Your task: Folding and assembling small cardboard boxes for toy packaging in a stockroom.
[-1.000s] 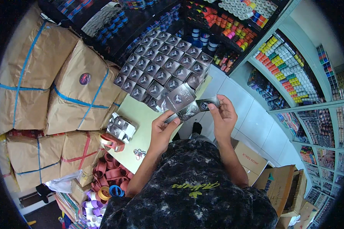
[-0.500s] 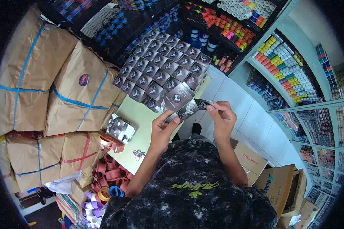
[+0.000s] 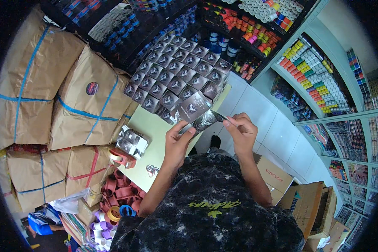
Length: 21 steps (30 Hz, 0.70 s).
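Note:
A dark grey printed cardboard box (image 3: 193, 108) with a round emblem is held over the edge of the pale yellow-green table (image 3: 157, 143). My left hand (image 3: 178, 143) is closed on its near left side, thumb on top. My right hand (image 3: 242, 131) pinches an end flap of the same box between thumb and fingers; the flap shows nearly edge-on. Just beyond stand several rows of similar small boxes (image 3: 172, 77) with round emblems. Left of my left forearm, a group of small grey-white boxes (image 3: 132, 140) sits on the table.
A red tape dispenser (image 3: 122, 158) and a bin of red, purple and blue spools (image 3: 121, 191) are at left. Large brown paper parcels (image 3: 86, 94) are stacked beside the table. Cartons (image 3: 304, 206) stand right; spool shelves (image 3: 323, 80) line the wall. A person in blue (image 3: 42, 222) shows lower left.
My right hand has turned slightly, and the pinched flap has gone from facing up to nearly edge-on. The box has shifted a little. A person in blue has come into view at lower left.

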{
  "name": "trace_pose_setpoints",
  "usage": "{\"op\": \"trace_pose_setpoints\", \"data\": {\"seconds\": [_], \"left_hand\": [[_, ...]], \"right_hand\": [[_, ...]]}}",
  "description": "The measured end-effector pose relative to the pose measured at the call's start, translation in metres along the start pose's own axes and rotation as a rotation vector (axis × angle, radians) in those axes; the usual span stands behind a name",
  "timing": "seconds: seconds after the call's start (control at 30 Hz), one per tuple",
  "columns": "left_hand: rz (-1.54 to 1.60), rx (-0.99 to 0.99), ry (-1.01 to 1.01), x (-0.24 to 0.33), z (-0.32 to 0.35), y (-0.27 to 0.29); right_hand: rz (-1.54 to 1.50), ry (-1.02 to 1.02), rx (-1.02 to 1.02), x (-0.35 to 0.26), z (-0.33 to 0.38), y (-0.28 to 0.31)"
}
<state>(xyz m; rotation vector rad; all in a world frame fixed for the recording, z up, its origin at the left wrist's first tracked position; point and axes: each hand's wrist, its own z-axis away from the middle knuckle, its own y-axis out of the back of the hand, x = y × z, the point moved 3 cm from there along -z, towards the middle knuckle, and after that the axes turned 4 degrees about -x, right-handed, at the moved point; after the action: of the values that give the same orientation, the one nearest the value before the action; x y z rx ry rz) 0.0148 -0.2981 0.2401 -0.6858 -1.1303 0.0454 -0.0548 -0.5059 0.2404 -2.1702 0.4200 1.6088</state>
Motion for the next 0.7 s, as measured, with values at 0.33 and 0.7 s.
{"op": "trace_pose_setpoints", "data": {"seconds": [0.33,0.7], "left_hand": [[0.213,-0.023,-0.007,0.001,-0.006,0.005],[0.276,-0.022,0.034,0.009,-0.006,-0.007]], "right_hand": [[-0.123,0.062,-0.154,-0.025,-0.005,-0.016],[-0.166,0.215,-0.248,-0.035,-0.011,-0.018]]}}
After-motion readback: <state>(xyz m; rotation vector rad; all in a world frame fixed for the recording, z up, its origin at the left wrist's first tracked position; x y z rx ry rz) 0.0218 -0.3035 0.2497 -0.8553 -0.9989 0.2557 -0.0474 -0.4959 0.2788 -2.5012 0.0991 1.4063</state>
